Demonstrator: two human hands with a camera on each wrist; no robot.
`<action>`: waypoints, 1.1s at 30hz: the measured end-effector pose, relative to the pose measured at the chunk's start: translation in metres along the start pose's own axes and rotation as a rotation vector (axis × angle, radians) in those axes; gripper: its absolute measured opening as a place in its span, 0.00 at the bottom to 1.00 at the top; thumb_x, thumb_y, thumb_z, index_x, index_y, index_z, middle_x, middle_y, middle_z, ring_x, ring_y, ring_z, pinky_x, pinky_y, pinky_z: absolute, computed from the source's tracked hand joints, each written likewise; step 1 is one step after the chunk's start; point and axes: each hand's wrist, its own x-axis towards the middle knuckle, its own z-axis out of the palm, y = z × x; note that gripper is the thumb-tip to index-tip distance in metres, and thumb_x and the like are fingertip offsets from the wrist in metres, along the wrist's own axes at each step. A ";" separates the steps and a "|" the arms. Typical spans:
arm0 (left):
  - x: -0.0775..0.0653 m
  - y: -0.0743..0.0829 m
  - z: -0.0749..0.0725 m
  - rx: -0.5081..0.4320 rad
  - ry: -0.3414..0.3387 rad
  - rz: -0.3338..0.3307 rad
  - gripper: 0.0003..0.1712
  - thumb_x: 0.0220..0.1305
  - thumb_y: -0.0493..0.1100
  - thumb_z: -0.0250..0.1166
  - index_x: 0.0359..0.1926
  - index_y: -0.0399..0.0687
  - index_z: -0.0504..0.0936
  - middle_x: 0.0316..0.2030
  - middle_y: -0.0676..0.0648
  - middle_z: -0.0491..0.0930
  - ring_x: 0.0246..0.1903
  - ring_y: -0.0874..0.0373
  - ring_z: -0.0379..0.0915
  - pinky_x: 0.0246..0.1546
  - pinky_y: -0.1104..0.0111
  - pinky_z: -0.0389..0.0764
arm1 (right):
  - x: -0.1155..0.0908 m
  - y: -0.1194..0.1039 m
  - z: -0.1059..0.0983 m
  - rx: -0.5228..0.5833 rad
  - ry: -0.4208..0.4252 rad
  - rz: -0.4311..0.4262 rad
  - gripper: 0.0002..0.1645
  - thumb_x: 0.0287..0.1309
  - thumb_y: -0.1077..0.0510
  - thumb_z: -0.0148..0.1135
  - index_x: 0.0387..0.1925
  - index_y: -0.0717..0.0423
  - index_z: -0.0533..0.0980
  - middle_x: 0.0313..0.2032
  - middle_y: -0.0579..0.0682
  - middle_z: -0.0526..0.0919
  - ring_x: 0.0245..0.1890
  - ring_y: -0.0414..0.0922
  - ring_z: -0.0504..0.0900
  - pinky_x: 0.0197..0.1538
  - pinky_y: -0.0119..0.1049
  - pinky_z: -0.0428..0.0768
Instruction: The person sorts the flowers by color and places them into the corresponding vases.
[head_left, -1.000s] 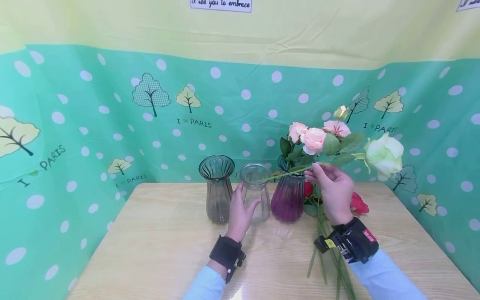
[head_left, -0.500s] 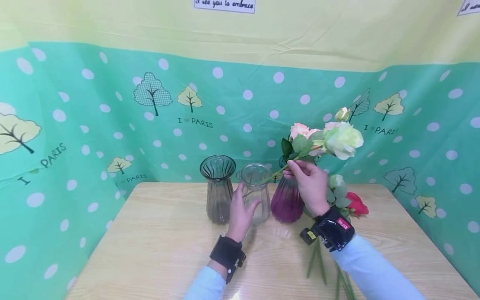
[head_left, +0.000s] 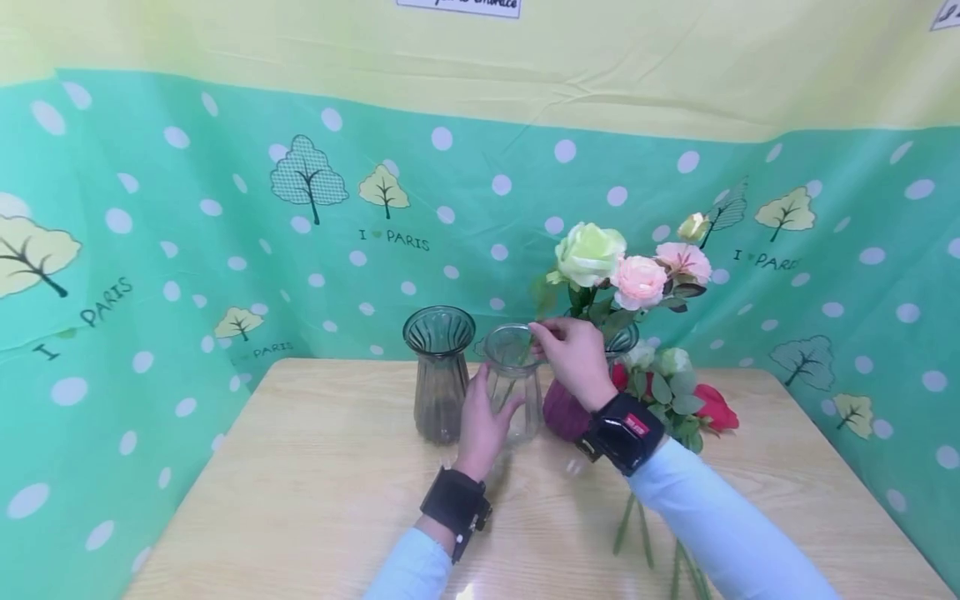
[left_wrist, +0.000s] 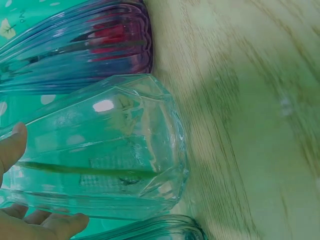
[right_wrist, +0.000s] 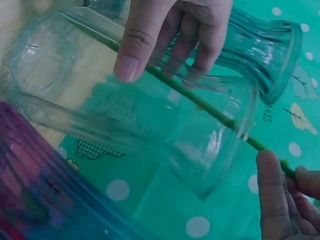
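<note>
A clear glass vase (head_left: 527, 400) stands upright on the table between two tinted vases. My left hand (head_left: 482, 427) grips its side, thumb and fingers on either side of the glass. Above the rim, my right hand (head_left: 576, 358) pinches the stem of an artificial rose, whose pale green-white bloom (head_left: 591, 254) rises over the hand. The green stem (right_wrist: 200, 102) runs slantwise through the vase mouth in the right wrist view. In the left wrist view, the stem's lower end (left_wrist: 145, 173) reaches close to the vase base.
Left of the clear vase stands a grey ribbed vase (head_left: 439, 396). To the right, a purple-bottomed vase (head_left: 562, 412) holds pink flowers (head_left: 640, 282). Loose flowers, including a red rose (head_left: 716, 408), lie at the right, their stems (head_left: 624, 525) pointing toward the table front. Patterned cloth (head_left: 300, 275) hangs behind.
My right hand has moved left to the clear vase, bringing the pale rose from a near-level slant to upright, its stem sliding deeper inside. My left hand has kept its grip.
</note>
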 end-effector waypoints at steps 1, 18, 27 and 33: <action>0.000 0.001 -0.001 0.004 0.000 0.000 0.45 0.58 0.50 0.66 0.68 0.36 0.55 0.65 0.35 0.63 0.64 0.40 0.61 0.63 0.50 0.67 | 0.002 -0.001 0.003 -0.020 -0.007 -0.008 0.18 0.62 0.51 0.58 0.39 0.64 0.82 0.29 0.58 0.87 0.28 0.48 0.86 0.32 0.33 0.84; -0.001 0.001 -0.002 0.015 0.005 0.020 0.44 0.58 0.49 0.65 0.68 0.34 0.56 0.64 0.34 0.63 0.63 0.40 0.61 0.63 0.51 0.67 | 0.013 0.003 0.033 0.026 -0.013 0.087 0.12 0.59 0.57 0.61 0.39 0.63 0.82 0.30 0.58 0.86 0.29 0.49 0.86 0.31 0.33 0.84; -0.002 0.001 -0.002 0.009 0.013 0.024 0.44 0.57 0.49 0.66 0.68 0.34 0.56 0.64 0.34 0.64 0.64 0.41 0.61 0.63 0.51 0.67 | 0.010 0.002 0.028 0.096 -0.029 0.103 0.12 0.60 0.58 0.60 0.39 0.63 0.81 0.31 0.59 0.86 0.29 0.48 0.86 0.32 0.34 0.85; -0.001 0.001 -0.002 0.001 0.012 0.016 0.44 0.57 0.48 0.66 0.68 0.37 0.56 0.64 0.35 0.64 0.63 0.41 0.62 0.63 0.51 0.67 | 0.003 0.005 0.017 0.189 -0.043 0.111 0.13 0.60 0.60 0.60 0.42 0.66 0.80 0.34 0.62 0.85 0.27 0.43 0.85 0.35 0.35 0.85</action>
